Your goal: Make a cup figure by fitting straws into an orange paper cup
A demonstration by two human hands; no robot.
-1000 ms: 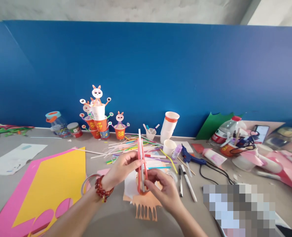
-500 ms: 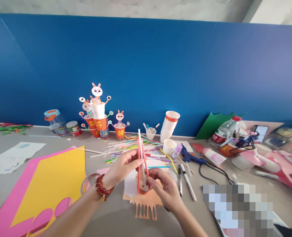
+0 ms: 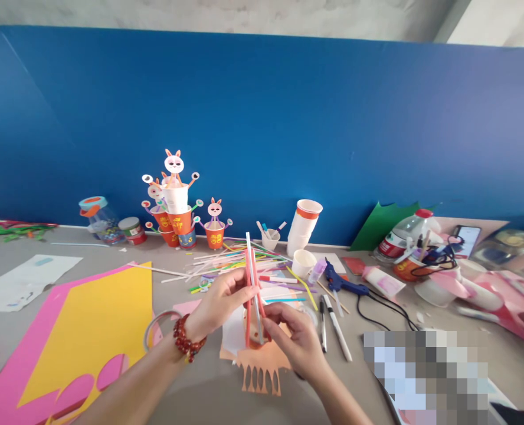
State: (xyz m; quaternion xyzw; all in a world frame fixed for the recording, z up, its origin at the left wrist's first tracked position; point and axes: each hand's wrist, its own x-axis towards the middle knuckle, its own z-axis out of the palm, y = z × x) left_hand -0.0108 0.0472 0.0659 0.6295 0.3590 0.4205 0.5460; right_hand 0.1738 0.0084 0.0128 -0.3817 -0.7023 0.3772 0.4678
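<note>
My left hand (image 3: 221, 301) pinches a small upright bundle of red and white straws (image 3: 251, 277) near its middle. My right hand (image 3: 294, 332) grips the same straws lower down, by their bottom ends. Both hands hover over an orange paper piece with a cut fringe (image 3: 262, 369) lying on the grey table (image 3: 200, 389). A red bead bracelet and a clear bangle sit on my left wrist.
Yellow and pink card sheets (image 3: 89, 330) lie at left. Loose straws (image 3: 226, 260), decorated rabbit cups (image 3: 177, 212), a stack of paper cups (image 3: 304, 227), a blue glue gun (image 3: 341, 283), pens (image 3: 337, 327) and a bottle (image 3: 403, 236) crowd the back. A blue wall stands behind.
The straws have drawn back together after fanning apart slightly half a second ago. Both hands stay in nearly the same place.
</note>
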